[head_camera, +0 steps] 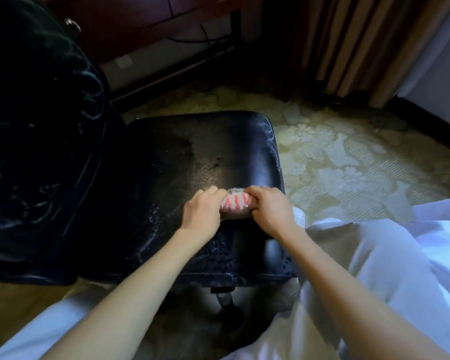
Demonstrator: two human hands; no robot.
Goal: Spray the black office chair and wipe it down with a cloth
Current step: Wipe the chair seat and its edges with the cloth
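Observation:
The black office chair fills the left and middle of the head view, its seat [205, 157] worn and flecked, its backrest [37, 126] dark at the left. A bunched grey cloth with red stripes [235, 202] lies over the seat's near right part. My left hand [204, 211] grips the cloth's left end and my right hand [268, 206] grips its right end, the fingers of both curled into the fabric. No spray bottle is in view.
A pale floral carpet [348, 165] lies to the right of the chair. Beige curtains [361, 42] hang at the back right, and a dark wooden desk with cables [192, 35] stands behind the chair. My white clothing [400, 255] covers the lower right.

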